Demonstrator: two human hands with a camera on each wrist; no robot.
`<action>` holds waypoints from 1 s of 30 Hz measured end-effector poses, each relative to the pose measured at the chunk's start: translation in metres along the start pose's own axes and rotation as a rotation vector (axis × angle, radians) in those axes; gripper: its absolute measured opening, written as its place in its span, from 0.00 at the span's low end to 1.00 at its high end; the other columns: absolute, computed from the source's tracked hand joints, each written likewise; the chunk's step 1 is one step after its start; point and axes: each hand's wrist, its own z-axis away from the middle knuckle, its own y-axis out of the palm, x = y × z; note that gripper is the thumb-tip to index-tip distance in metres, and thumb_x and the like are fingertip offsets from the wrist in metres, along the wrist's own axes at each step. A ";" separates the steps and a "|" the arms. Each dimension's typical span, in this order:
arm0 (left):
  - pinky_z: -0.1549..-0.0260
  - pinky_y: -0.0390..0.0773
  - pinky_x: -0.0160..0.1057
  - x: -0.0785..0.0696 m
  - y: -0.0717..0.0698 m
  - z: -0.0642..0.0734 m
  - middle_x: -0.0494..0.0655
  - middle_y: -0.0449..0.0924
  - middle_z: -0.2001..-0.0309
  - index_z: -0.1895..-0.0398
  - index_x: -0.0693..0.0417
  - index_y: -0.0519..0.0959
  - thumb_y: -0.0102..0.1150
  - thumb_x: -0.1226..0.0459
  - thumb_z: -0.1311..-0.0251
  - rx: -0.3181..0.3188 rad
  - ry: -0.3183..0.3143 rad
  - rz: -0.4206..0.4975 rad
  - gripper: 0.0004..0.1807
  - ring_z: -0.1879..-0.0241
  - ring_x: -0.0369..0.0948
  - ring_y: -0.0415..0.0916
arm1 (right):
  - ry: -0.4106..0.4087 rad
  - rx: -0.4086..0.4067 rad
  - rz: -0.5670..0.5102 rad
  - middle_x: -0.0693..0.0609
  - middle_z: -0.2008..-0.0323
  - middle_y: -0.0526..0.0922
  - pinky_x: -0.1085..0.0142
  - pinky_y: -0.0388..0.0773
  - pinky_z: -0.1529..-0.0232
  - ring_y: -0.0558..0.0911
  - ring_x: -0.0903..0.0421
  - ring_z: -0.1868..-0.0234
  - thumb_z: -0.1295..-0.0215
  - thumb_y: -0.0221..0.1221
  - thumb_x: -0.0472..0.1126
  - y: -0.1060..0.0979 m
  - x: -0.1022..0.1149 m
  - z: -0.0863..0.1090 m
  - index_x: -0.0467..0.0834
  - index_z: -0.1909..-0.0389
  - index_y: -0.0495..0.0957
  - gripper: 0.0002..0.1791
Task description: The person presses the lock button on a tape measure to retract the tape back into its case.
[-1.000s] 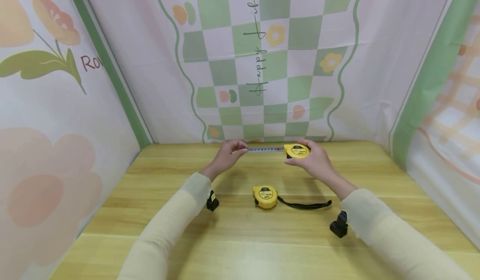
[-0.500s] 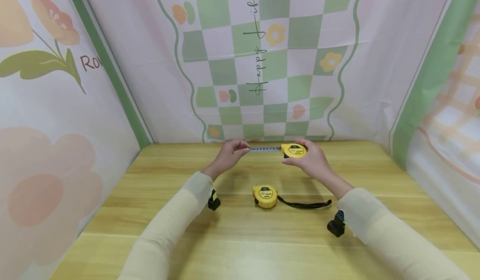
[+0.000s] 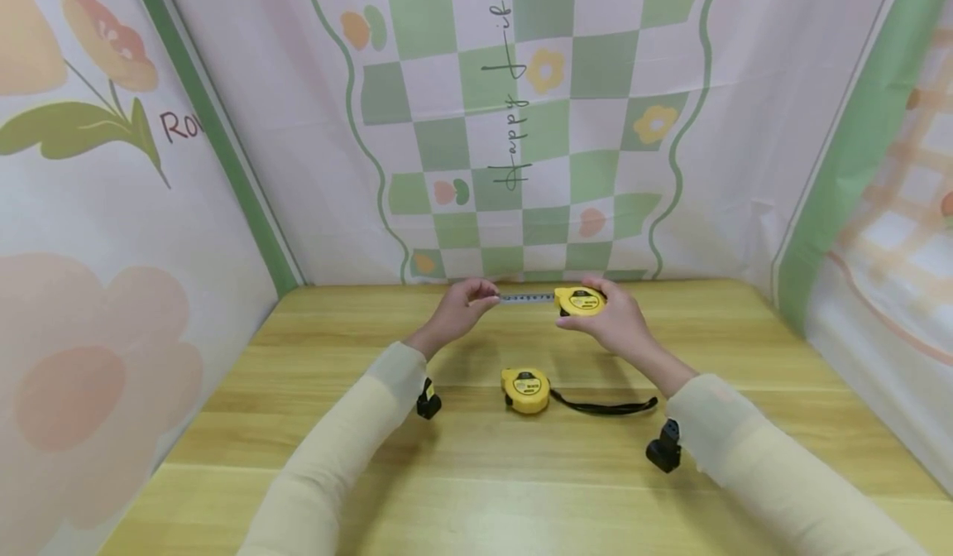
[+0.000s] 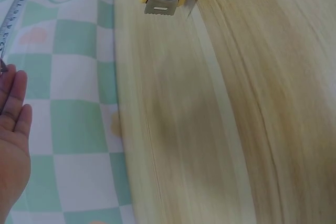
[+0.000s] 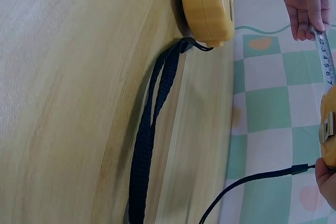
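Near the table's back edge, my right hand [image 3: 624, 324] grips a yellow tape measure [image 3: 581, 301] by its case. A short length of numbered blade [image 3: 527, 298] runs from it to my left hand [image 3: 460, 312], whose thumb and fingers pinch the blade's end. In the right wrist view a belt clip [image 5: 327, 126] shows on the held case, and a black strap [image 5: 247, 182] hangs from it. A second yellow tape measure [image 3: 526, 390] lies on the table between my forearms, its metal end hook [image 4: 160, 6] at the case mouth and its black strap [image 3: 606, 408] stretching right.
The wooden table [image 3: 491, 498] meets a patterned cloth backdrop [image 3: 521, 233] just behind my hands. Cloth walls rise at left and right. A small black wrist camera [image 3: 428, 400] hangs under the left sleeve, another wrist camera [image 3: 665, 448] under the right.
Both hands have drawn slightly closer together, the right moving left and the left moving right. The visible blade between them has become shorter. The tape measure on the table has stayed put.
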 end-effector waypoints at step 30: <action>0.51 0.76 0.38 -0.011 0.010 -0.002 0.43 0.80 0.60 0.57 0.55 0.79 0.58 0.63 0.32 0.025 0.008 0.003 0.06 0.52 0.40 0.77 | 0.005 -0.001 0.000 0.38 0.37 0.68 0.50 0.73 0.49 0.72 0.42 0.45 0.57 0.75 0.61 0.010 0.006 0.000 0.41 0.30 0.62 0.56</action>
